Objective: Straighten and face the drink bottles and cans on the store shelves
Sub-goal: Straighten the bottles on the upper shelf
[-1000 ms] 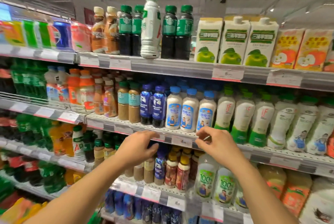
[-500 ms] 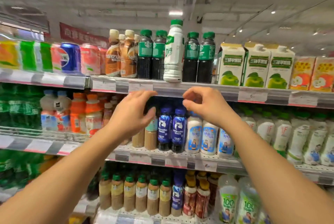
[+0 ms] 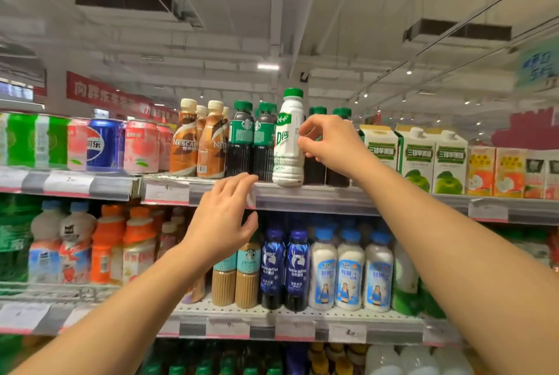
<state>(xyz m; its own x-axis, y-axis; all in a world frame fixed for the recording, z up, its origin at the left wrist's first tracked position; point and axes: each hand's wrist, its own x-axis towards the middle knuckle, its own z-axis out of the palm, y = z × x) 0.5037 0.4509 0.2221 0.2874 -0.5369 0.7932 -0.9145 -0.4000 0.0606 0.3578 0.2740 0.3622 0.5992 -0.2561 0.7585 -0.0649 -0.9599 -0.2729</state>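
My right hand (image 3: 331, 140) has its fingertips (image 3: 302, 142) curled against the right flank of the white bottle (image 3: 288, 140); thumb and fingers seem to pinch its label, though the grip is partly hidden. My left hand (image 3: 222, 217) is spread and relaxed, holding nothing, fingertips brushing the price rail of the top shelf (image 3: 317, 194) at about seven o'clock from the bottle. The white bottle stands upright at the shelf's front edge, among the dark green-capped bottles (image 3: 240, 140): two at its nine o'clock, two more at three o'clock behind my hand. It looks misplaced, so I judge the job barely begun here. Further toward nine o'clock stand at least four brown coffee bottles (image 3: 183, 145), then the cans (image 3: 140, 146), too blurred to count. At three o'clock, three apple-juice cartons (image 3: 416, 157) already face forward.
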